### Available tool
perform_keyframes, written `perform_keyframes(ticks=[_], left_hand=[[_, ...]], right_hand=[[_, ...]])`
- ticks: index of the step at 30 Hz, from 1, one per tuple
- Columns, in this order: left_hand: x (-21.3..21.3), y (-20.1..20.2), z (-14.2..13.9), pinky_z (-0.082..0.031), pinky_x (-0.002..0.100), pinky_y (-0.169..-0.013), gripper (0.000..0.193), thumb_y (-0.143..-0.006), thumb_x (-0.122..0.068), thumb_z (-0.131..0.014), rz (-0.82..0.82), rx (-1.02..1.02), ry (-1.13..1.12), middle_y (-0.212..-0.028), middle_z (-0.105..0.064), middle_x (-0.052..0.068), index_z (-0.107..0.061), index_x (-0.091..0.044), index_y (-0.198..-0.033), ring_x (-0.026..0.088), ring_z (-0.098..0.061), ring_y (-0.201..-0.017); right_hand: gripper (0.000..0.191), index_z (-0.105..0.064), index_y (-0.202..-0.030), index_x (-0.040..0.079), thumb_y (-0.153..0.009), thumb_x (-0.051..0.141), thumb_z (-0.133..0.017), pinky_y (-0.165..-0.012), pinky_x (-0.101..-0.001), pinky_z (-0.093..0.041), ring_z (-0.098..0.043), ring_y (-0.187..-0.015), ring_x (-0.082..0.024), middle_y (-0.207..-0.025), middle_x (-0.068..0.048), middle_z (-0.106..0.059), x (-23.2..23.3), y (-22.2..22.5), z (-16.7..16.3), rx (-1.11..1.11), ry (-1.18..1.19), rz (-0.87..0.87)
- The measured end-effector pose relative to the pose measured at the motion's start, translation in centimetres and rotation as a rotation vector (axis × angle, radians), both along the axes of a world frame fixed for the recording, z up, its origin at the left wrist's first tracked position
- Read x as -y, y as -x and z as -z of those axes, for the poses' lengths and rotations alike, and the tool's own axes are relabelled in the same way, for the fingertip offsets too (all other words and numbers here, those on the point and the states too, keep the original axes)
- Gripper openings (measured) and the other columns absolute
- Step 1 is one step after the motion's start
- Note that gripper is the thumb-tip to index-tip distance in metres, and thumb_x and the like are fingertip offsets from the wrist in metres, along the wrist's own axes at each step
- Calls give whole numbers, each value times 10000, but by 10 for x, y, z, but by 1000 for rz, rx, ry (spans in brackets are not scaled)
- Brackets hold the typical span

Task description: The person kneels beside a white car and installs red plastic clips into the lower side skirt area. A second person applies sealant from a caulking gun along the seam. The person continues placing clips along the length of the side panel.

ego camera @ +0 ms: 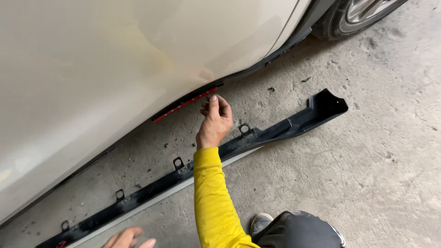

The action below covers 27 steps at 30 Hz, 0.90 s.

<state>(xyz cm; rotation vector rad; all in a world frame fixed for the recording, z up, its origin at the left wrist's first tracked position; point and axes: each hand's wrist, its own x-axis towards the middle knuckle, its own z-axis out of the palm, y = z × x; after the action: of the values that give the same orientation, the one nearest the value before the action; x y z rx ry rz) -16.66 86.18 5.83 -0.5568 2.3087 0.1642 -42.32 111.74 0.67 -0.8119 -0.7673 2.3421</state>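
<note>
One right hand (214,120), fingers pinched on what seems the red tape strip (185,105) under the car sill (257,64), should peel slowly; left hand (128,239) rests open by the trim panel (275,131).

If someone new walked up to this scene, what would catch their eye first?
Probably the right hand in its bright yellow sleeve, raised to the red strip under the white car body. Next, the long black side skirt lying on the concrete floor beside the car. The left hand shows at the bottom edge.
</note>
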Motion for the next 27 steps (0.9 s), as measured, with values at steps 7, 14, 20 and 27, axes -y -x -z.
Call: perform_keyframes(ticks=[7,14,20,27], left_hand=[[-121,79,-87,-555,395,-1037,616,-880,-567,-593,369,-79,214,-1288,-672,65,-587,-209,-1382,245,-675,-1213],[-152,102,-57,-560,436,-931,571,-884,-484,-678,492,-95,54,-1246,-672,111,-602,-140,-1333,305,-664,-1148],[-130,124,-30,-572,438,-866,462,-920,-421,-679,590,-194,-227,-1145,-722,127,-616,-104,-1251,283,-728,-1027],[-119,148,-2,-556,468,-867,306,-894,-315,-726,685,-304,-388,-1065,-727,163,-689,-96,-1105,342,-708,-1017]], right_hand=[[203,-714,-1007,-17,-942,172,-749,-640,-251,-539,-630,-694,-118,-830,-57,-698,8,15,9,27,-14,32],[220,-707,-955,-45,-918,166,-757,-569,-252,-519,-618,-638,-119,-785,-71,-694,-13,19,11,112,-98,-37],[216,-706,-966,-19,-920,185,-758,-624,-260,-564,-664,-677,-123,-821,-67,-722,-13,12,13,63,-217,-45],[227,-681,-965,-31,-928,180,-756,-606,-297,-560,-651,-664,-151,-793,-83,-701,-8,19,10,30,-331,43]])
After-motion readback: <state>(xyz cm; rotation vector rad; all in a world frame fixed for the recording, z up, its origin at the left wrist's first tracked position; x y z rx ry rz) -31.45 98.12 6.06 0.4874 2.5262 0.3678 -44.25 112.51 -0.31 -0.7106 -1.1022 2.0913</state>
